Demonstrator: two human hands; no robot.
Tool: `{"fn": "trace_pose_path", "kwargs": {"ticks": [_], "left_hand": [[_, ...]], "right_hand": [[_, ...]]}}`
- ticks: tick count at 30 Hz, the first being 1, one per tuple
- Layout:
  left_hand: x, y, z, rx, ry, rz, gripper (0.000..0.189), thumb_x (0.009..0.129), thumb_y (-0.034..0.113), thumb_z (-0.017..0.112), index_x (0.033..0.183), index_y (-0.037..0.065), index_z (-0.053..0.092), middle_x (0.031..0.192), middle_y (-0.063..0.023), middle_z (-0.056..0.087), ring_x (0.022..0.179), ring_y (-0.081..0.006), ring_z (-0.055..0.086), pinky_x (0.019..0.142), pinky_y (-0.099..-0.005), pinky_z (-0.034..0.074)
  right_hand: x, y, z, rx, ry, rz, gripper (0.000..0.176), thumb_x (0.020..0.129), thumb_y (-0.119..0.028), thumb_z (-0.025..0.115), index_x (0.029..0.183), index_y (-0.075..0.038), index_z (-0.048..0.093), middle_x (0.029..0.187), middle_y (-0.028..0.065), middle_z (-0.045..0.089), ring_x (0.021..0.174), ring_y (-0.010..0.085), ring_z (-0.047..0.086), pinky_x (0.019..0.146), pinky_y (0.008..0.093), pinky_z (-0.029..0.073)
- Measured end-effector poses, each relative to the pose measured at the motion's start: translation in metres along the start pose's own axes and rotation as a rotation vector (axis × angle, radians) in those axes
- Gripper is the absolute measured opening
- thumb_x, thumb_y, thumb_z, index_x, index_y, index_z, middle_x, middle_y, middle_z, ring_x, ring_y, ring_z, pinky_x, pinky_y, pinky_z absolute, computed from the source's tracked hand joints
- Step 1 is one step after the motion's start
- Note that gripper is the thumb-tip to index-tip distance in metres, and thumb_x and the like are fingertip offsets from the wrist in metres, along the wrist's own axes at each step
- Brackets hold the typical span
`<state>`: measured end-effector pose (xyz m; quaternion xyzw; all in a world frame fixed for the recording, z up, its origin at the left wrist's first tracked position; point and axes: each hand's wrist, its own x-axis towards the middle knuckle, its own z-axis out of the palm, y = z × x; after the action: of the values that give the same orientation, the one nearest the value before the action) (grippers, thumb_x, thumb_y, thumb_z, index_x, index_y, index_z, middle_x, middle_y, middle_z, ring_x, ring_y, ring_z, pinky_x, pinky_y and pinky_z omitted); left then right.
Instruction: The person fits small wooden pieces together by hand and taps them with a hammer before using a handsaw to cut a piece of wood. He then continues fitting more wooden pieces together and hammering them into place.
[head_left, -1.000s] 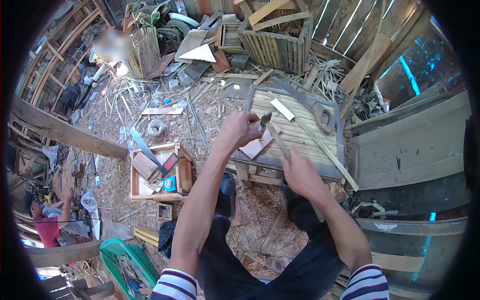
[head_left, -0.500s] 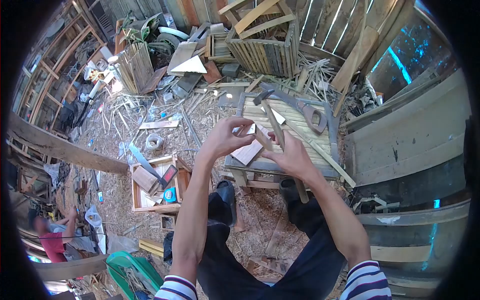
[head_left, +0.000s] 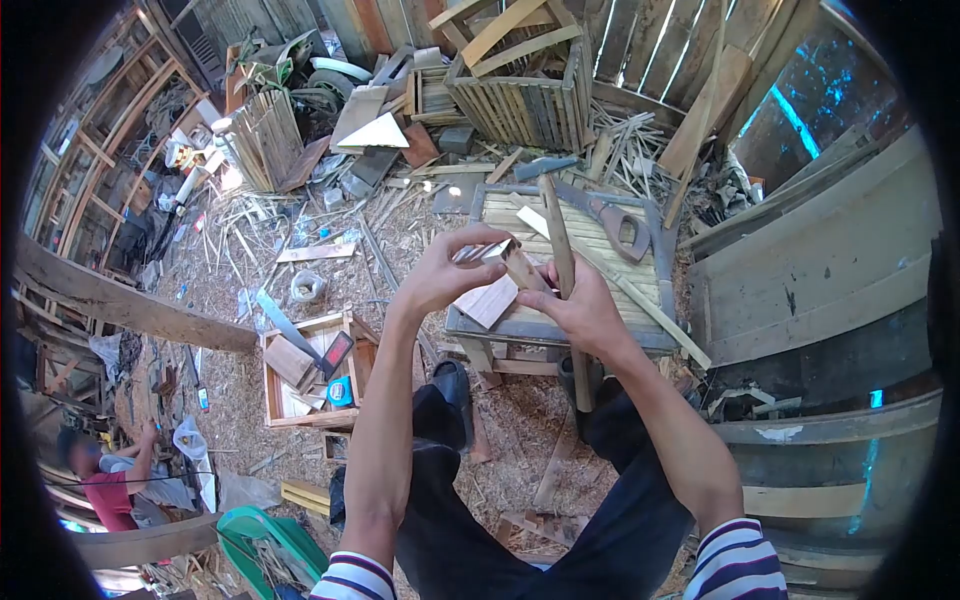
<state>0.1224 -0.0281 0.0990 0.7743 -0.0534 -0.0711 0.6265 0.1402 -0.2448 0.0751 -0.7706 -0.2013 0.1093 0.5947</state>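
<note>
My left hand pinches the upper end of a small wooden piece between thumb and fingers. My right hand is closed around the wooden handle of a hammer, and its thumb and fingers also touch the lower end of that piece. The hammer stands nearly upright in view, its grey head at the far end. Below my hands a flat wooden board lies on a low slatted table. A handsaw rests on the table's far right part, beside a long thin wood strip.
Left of my legs, a wooden box holds a saw blade, a teal tape measure and wood offcuts. Shavings and scraps cover the ground. A person in red sits at lower left, near a green plastic chair.
The hammer has turned more upright, its head now farther from me and its handle end shifted left. The small wooden piece is tilted slightly differently in my hands.
</note>
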Motion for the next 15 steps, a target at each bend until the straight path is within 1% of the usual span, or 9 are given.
{"fn": "trace_pose_path", "kwargs": {"ticks": [2, 4, 5, 8, 9, 10, 12, 14, 15], "left_hand": [[0.001, 0.004, 0.001, 0.001, -0.004, 0.036, 0.044, 0.08, 0.021, 0.07, 0.12, 0.003, 0.063, 0.122, -0.0069, 0.058, 0.115, -0.0185, 0.053, 0.098, -0.0349, 0.042], [0.002, 0.005, 0.001, 0.002, -0.006, 0.072, 0.046, 0.08, 0.023, 0.072, 0.12, 0.003, 0.063, 0.123, -0.0068, 0.058, 0.115, -0.0179, 0.052, 0.096, -0.0339, 0.043], [0.003, 0.004, 0.001, 0.008, -0.001, 0.123, 0.047, 0.08, 0.025, 0.071, 0.121, 0.004, 0.063, 0.124, -0.008, 0.058, 0.117, -0.0197, 0.052, 0.098, -0.0351, 0.041], [0.007, -0.001, 0.0, 0.049, 0.019, 0.202, 0.049, 0.08, 0.028, 0.07, 0.123, 0.004, 0.063, 0.126, -0.0103, 0.058, 0.121, -0.0231, 0.05, 0.103, -0.037, 0.037], [0.008, -0.003, 0.0, 0.085, 0.035, 0.233, 0.05, 0.08, 0.029, 0.07, 0.123, 0.005, 0.063, 0.127, -0.0113, 0.058, 0.123, -0.0247, 0.049, 0.105, -0.0377, 0.034], [0.009, -0.005, 0.0, 0.085, 0.034, 0.233, 0.05, 0.08, 0.029, 0.07, 0.123, 0.005, 0.063, 0.127, -0.0113, 0.058, 0.123, -0.0247, 0.049, 0.105, -0.0377, 0.034], [0.011, -0.006, 0.002, 0.14, 0.103, 0.338, 0.044, 0.08, 0.02, 0.07, 0.122, 0.009, 0.064, 0.124, -0.0087, 0.059, 0.121, -0.0236, 0.052, 0.106, -0.0361, 0.034], [0.011, -0.007, 0.005, 0.157, 0.148, 0.346, 0.043, 0.079, 0.02, 0.07, 0.121, 0.009, 0.064, 0.124, -0.0084, 0.059, 0.121, -0.0234, 0.052, 0.105, -0.0367, 0.035], [0.01, -0.007, 0.007, 0.173, 0.193, 0.355, 0.042, 0.079, 0.021, 0.071, 0.119, 0.008, 0.065, 0.123, -0.0082, 0.06, 0.12, -0.0232, 0.052, 0.105, -0.0373, 0.036]], "right_hand": [[0.0, 0.001, -0.001, 0.075, -0.033, 0.007, 0.033, 0.08, -0.02, 0.078, 0.091, -0.004, 0.052, 0.086, -0.0001, 0.056, 0.078, 0.0078, 0.05, 0.07, 0.025, 0.044], [0.0, -0.004, -0.002, 0.141, -0.039, 0.054, 0.031, 0.081, -0.018, 0.077, 0.09, -0.005, 0.051, 0.088, 0.0004, 0.057, 0.081, 0.0076, 0.051, 0.072, 0.0247, 0.044], [-0.001, -0.005, -0.002, 0.207, -0.046, 0.102, 0.029, 0.082, -0.016, 0.076, 0.09, -0.005, 0.05, 0.09, 0.0009, 0.057, 0.083, 0.0074, 0.052, 0.074, 0.0245, 0.044], [0.0, -0.004, 0.002, 0.391, 0.032, 0.099, 0.027, 0.082, -0.013, 0.074, 0.088, -0.005, 0.049, 0.088, 0.0022, 0.059, 0.081, 0.0096, 0.055, 0.075, 0.0268, 0.047], [0.0, -0.005, 0.002, 0.391, 0.033, 0.099, 0.027, 0.082, -0.013, 0.074, 0.088, -0.005, 0.049, 0.088, 0.0022, 0.059, 0.081, 0.0096, 0.055, 0.075, 0.0268, 0.047], [-0.001, -0.007, 0.001, 0.438, 0.034, 0.101, 0.027, 0.082, -0.01, 0.074, 0.087, -0.006, 0.048, 0.091, 0.0042, 0.061, 0.083, 0.0105, 0.057, 0.076, 0.0272, 0.048], [-0.001, -0.011, -0.001, 0.486, 0.036, 0.102, 0.028, 0.082, -0.007, 0.073, 0.085, -0.007, 0.046, 0.094, 0.0062, 0.062, 0.085, 0.0115, 0.058, 0.078, 0.0276, 0.048], [-0.001, -0.012, -0.003, 0.552, 0.017, 0.108, 0.031, 0.081, -0.003, 0.073, 0.083, -0.008, 0.042, 0.097, 0.0108, 0.064, 0.09, 0.0131, 0.06, 0.081, 0.0287, 0.049], [0.0, -0.012, -0.003, 0.553, 0.018, 0.108, 0.031, 0.081, -0.003, 0.073, 0.083, -0.008, 0.042, 0.097, 0.0108, 0.064, 0.09, 0.0131, 0.06, 0.081, 0.0287, 0.049]]}}
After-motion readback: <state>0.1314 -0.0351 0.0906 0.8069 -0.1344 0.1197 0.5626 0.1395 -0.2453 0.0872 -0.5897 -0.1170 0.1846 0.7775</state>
